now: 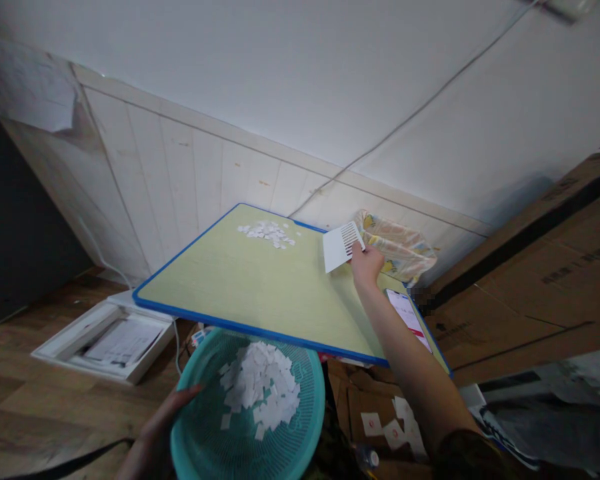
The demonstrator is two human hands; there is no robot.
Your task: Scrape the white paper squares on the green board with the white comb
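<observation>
My right hand (366, 263) reaches across a low yellow table with a blue rim (200, 315) and pinches a white plastic scraper card (341, 246) held upright on the far side of the top. A small heap of white paper pieces (267, 233) lies on the table near its far edge, left of the scraper. My left hand (161, 427) grips the rim of a teal mesh basket (300, 443) held just below the table's near edge. A pile of white paper pieces (260, 391) lies inside the basket.
A phone (408, 316) lies on the table's right side. A patterned bag (399, 248) rests against the wall behind. Large cardboard boxes (540, 280) stand to the right. A white open box with papers (105, 341) lies on the wooden floor at left.
</observation>
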